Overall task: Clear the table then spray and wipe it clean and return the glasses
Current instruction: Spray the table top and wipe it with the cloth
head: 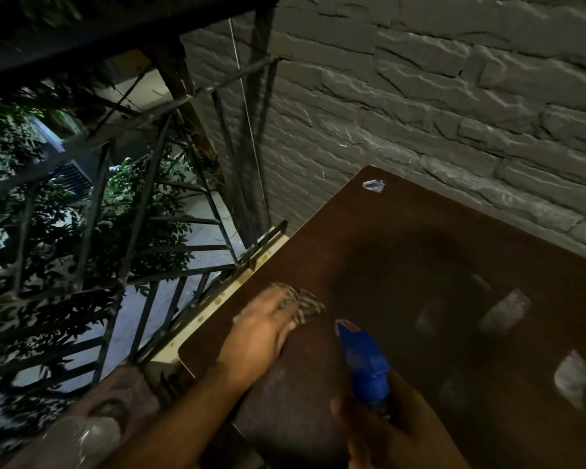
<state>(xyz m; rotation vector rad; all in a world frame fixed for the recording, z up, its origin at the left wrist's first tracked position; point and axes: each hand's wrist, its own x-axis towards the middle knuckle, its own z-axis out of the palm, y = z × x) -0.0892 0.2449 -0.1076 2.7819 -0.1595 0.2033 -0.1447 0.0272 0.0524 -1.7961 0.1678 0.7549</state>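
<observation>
A dark brown table (403,252) fills the right half of the view. My left hand (261,330) presses a checked cloth (305,304) flat onto the tabletop near its left edge. My right hand (383,431) grips a spray bottle with a blue trigger head (362,360), nozzle pointing up the table just right of the cloth. Pale light patches show on the tabletop at the right. No glasses can be made out on the table.
A small crumpled scrap (372,185) lies at the table's far corner. A grey stone wall (454,106) runs along the far side. A black metal railing (142,204) with foliage behind it stands left of the table. A rounded object (92,431) sits blurred at the bottom left.
</observation>
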